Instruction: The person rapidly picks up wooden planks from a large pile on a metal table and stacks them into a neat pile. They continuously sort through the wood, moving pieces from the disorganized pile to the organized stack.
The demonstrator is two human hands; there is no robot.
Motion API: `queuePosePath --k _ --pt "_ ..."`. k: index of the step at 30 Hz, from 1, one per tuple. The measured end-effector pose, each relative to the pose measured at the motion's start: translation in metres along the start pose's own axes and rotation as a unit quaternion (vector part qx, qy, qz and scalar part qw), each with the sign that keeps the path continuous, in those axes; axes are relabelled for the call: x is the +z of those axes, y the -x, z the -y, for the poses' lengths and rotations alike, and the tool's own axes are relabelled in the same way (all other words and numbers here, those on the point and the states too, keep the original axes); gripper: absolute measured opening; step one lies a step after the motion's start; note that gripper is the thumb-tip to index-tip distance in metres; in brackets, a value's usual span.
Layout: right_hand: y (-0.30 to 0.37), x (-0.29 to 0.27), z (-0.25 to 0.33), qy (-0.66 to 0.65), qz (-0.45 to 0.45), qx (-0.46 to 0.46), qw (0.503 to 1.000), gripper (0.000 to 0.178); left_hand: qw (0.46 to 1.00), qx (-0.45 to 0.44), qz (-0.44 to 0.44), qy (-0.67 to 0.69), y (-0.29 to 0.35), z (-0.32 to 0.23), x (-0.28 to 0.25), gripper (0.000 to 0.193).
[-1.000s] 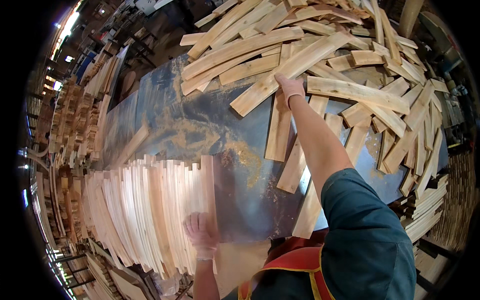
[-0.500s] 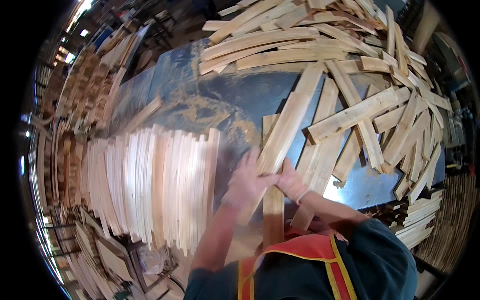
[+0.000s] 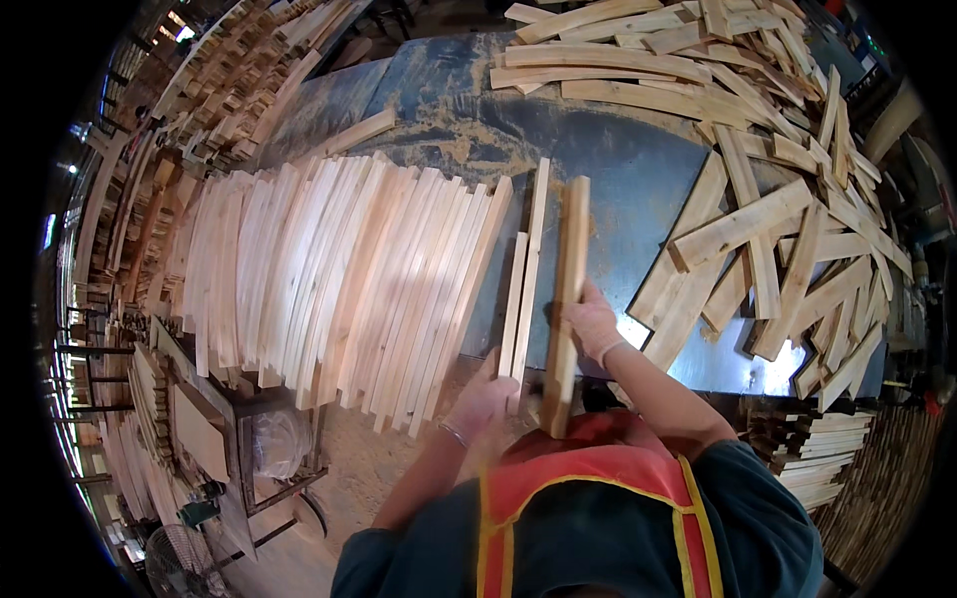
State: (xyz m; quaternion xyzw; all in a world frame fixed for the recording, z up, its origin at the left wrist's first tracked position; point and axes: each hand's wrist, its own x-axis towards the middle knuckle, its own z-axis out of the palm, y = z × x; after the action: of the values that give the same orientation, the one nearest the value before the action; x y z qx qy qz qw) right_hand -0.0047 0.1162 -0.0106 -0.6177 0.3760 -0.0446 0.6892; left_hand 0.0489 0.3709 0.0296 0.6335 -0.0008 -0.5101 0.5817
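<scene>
My left hand (image 3: 478, 404) is closed round the lower ends of two narrow wooden slats (image 3: 517, 309), which stand on edge side by side with their far ends at different heights. To the right, my right hand (image 3: 594, 324) grips a thicker-looking wooden board (image 3: 567, 269), also turned on edge; whether it is one piece or several pressed together I cannot tell. A gap separates it from the pair in the left hand. Left of both hands, a long row of slats (image 3: 329, 269) is lined up on edge, its near ends jutting past the table edge.
A loose heap of wooden boards (image 3: 758, 239) covers the right and far side of the dark table (image 3: 638, 159). Sawdust lies on the tabletop. More stacked wood (image 3: 224, 90) stands at the far left, another stack (image 3: 812, 453) at the lower right, and a fan (image 3: 179, 563) at the lower left.
My hands were together at a board lying flat; now they are apart, each with wood turned on edge. The board beneath them has left its place. The whole view has shifted.
</scene>
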Motion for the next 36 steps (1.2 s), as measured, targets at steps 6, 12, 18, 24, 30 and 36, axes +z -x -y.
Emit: queuePosePath --k 6,12,18,24,30,36 --pt "0.013 0.070 0.014 0.142 0.075 -0.117 0.980 0.062 0.773 0.136 -0.253 -0.566 -0.065 -0.040 -0.005 0.070" --pt "-0.027 0.008 0.021 0.095 0.324 -0.032 0.941 0.054 0.597 0.225 -0.307 -0.707 -0.102 -0.044 -0.001 0.075" --pt "-0.089 -0.244 0.094 0.489 -0.244 -0.196 0.814 0.055 0.510 0.158 -0.322 -0.782 -0.108 -0.048 0.048 0.080" --pt "-0.120 -0.342 0.087 0.566 -0.286 0.047 0.772 0.090 0.643 0.282 -0.095 -0.706 -0.150 -0.028 0.230 0.072" --pt "-0.121 -0.409 0.089 0.498 -0.255 -0.005 0.829 0.094 0.615 0.282 -0.053 -0.734 -0.178 -0.030 0.243 0.064" --pt "-0.089 -0.373 0.110 0.010 -0.151 -0.052 0.987 0.080 0.686 0.209 -0.123 -0.686 -0.165 -0.038 0.181 0.064"
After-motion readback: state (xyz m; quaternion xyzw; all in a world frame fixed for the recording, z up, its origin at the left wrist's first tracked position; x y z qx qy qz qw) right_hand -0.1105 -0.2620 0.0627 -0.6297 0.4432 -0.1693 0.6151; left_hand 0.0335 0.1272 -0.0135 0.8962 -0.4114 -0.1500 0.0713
